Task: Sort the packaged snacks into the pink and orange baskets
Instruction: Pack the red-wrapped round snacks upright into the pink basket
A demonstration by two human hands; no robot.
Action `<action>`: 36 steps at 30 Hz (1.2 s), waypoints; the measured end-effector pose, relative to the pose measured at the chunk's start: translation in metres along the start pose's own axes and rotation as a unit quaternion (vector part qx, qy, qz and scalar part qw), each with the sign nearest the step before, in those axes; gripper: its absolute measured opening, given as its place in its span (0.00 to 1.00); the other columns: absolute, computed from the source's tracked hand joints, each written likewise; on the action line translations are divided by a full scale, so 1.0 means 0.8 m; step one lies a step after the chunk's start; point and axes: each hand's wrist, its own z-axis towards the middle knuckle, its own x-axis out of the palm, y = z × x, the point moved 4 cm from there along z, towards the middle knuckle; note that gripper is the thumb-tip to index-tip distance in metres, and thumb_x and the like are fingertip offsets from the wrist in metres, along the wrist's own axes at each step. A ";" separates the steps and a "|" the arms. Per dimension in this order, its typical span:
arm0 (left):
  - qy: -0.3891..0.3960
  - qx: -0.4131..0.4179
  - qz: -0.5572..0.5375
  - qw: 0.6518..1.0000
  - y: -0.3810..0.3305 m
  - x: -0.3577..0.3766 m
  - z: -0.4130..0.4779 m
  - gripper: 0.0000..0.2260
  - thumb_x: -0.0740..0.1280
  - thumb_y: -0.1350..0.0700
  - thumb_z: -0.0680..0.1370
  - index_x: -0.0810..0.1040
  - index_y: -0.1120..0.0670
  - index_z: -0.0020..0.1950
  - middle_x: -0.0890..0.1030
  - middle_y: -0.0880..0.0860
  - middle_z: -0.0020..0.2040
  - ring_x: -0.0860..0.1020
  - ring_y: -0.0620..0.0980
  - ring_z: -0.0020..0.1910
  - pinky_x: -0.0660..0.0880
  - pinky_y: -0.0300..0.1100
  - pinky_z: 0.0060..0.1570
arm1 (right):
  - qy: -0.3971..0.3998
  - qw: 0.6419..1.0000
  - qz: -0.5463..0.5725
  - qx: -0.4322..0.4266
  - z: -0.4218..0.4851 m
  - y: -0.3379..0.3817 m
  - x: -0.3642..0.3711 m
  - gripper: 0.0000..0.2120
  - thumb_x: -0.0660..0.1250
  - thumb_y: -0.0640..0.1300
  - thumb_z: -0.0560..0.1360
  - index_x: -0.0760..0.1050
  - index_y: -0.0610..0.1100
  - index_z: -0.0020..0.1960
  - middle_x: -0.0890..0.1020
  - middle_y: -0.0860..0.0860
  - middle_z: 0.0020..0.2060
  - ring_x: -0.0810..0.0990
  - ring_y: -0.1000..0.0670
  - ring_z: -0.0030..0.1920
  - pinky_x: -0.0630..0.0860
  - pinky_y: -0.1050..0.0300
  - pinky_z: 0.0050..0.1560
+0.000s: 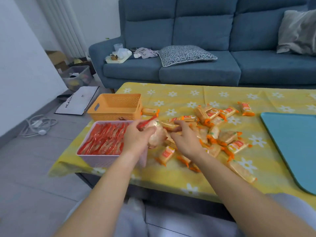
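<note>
Packaged snacks (213, 132): the orange-wrapped ones are lying in a loose pile on the worktop (188, 182), to the right of the pink basket (95, 157), within easy reach of both hands.
Pink basket: it is holding red packets (104, 139) standing on edge in tight rows, probably so that more are fitting in.
Orange basket (109, 115): it is sitting just behind the pink basket. No packet is showing inside it, so I judge it is waiting for the orange pile.
Left hand (136, 135): it is gripping a bundle (156, 135) of several packets over the right rim of the pink basket, collecting them so that they are going in together.
Right hand (186, 137): it is reaching just right of the bundle, its fingers curling over one orange packet (169, 125) from the pile; it seems to be grasping it.
Stray packet (149, 111): it is lying behind the pink basket, beside the orange one.
</note>
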 end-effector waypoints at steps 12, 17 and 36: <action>0.031 -0.112 0.080 0.990 0.061 -0.085 0.021 0.13 0.76 0.56 0.74 0.72 0.52 0.49 0.81 0.54 0.49 0.82 0.52 0.46 0.82 0.45 0.34 | 0.112 0.992 -0.031 -0.052 0.018 0.048 0.108 0.08 0.66 0.36 0.74 0.78 0.49 0.42 0.80 0.54 0.29 0.78 0.51 0.33 0.77 0.51 0.41; 0.036 -0.027 0.202 0.978 0.044 -0.066 0.023 0.15 0.74 0.47 0.75 0.69 0.51 0.43 0.78 0.49 0.41 0.76 0.51 0.41 0.73 0.51 0.43 | 0.095 0.992 -0.060 -0.062 0.023 0.048 0.112 0.10 0.66 0.39 0.74 0.77 0.48 0.54 0.80 0.52 0.36 0.79 0.50 0.40 0.77 0.51 0.45; 0.049 -0.048 -0.020 0.997 0.034 -0.073 0.034 0.09 0.69 0.56 0.74 0.86 0.58 0.48 0.86 0.60 0.42 0.81 0.52 0.42 0.77 0.47 0.46 | 0.116 0.980 -0.043 -0.154 -0.008 0.069 0.107 0.07 0.71 0.49 0.69 0.76 0.47 0.42 0.82 0.55 0.35 0.79 0.57 0.34 0.74 0.62 0.38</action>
